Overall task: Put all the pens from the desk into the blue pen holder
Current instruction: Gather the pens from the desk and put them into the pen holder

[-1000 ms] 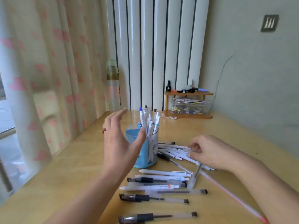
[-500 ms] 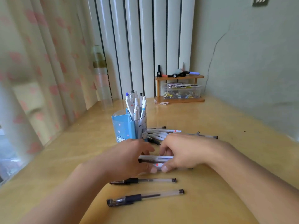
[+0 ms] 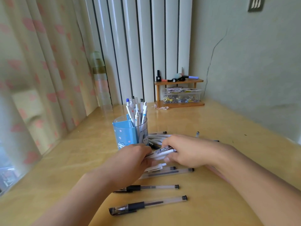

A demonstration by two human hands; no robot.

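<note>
The blue pen holder (image 3: 123,136) stands on the wooden desk (image 3: 228,128) with several white pens (image 3: 136,111) upright in it. In front of it, my left hand (image 3: 132,160) and my right hand (image 3: 187,150) meet around a small bundle of pens (image 3: 162,153), each closed on one end. More white pens (image 3: 158,137) lie behind my right hand beside the holder. Clear pens with black grips lie nearer me: one (image 3: 153,187), another (image 3: 151,203), and some (image 3: 169,172) partly under my hands.
A small wooden shelf (image 3: 179,82) with a clear box of clips (image 3: 182,97) stands at the back by the radiator. A clear bottle (image 3: 101,88) stands at the back left next to the curtain. A wall runs along the desk's right side.
My left hand came down from beside the holder and my right hand moved in; both have closed on a bundle of pens. The bundle now sits slightly higher between them.
</note>
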